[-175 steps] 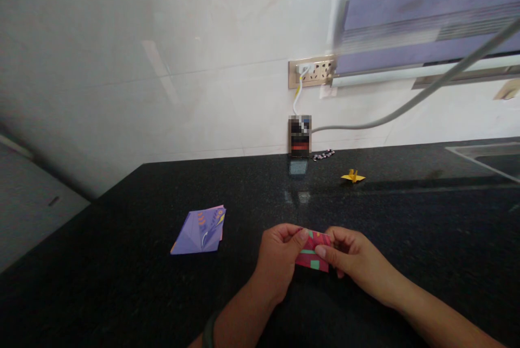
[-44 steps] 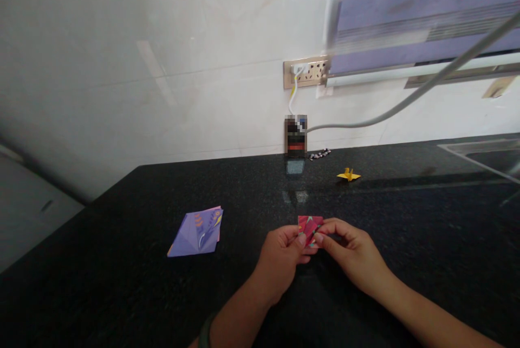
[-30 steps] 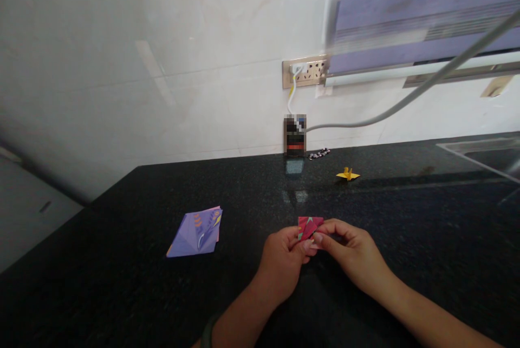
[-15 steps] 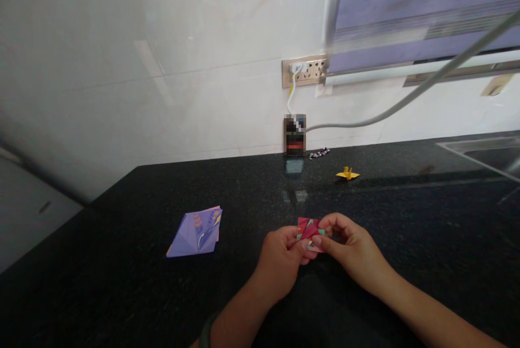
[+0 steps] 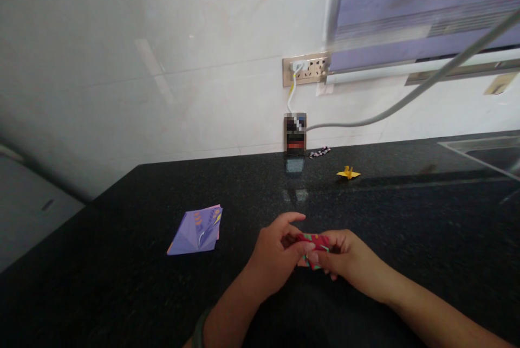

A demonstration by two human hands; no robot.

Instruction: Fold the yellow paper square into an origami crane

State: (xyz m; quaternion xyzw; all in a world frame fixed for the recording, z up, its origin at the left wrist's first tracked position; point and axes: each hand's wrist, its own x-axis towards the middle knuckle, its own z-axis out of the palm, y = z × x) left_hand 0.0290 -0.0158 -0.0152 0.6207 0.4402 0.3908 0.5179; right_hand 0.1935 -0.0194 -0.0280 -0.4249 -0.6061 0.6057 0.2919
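A small folded red patterned paper (image 5: 318, 240) is pinched between my two hands, low in the middle of the head view. My left hand (image 5: 278, 253) grips its left side with the thumb on top, one finger stretched out above it. My right hand (image 5: 347, 258) holds the right side, its thumb pressed on the paper close to the left thumb. Fingers hide parts of the paper's edges. To the left, purple patterned papers (image 5: 195, 231) lie stacked on the dark counter (image 5: 134, 288).
A yellow paper crane (image 5: 348, 173) stands toward the back of the counter. Behind it lie a beaded strand (image 5: 319, 152) and a blurred dark device (image 5: 296, 135) with cables, against the wall. A sink edge (image 5: 467, 157) shows at the far right.
The red paper has tilted and moved slightly nearer to me. A finger of my left hand has lifted and stretched out. My right hand has lowered, its fingers now further around the paper's right side.
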